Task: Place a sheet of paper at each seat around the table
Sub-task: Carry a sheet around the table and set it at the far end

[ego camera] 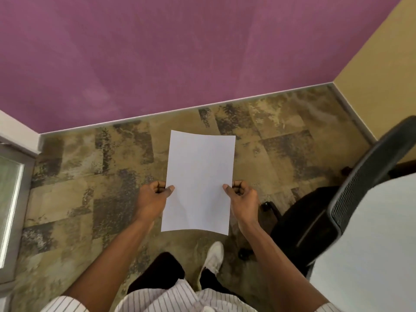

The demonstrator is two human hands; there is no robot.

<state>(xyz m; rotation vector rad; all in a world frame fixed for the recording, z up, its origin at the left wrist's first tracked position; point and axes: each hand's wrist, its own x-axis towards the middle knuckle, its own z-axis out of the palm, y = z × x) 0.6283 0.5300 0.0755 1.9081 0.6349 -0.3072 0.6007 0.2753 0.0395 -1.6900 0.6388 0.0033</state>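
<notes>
A blank white sheet of paper hangs flat in front of me over the patterned carpet. My left hand pinches its left edge, thumb on top and fingers curled beneath. My right hand pinches the right edge the same way. Both arms reach forward from the bottom of the view. At the right, a white table corner shows, partly cut off by the frame. A black mesh office chair stands beside that corner.
A purple wall with a white baseboard runs across ahead, meeting a tan wall at the right. A white-framed glass panel stands at the left. My white shoe is on the mottled carpet.
</notes>
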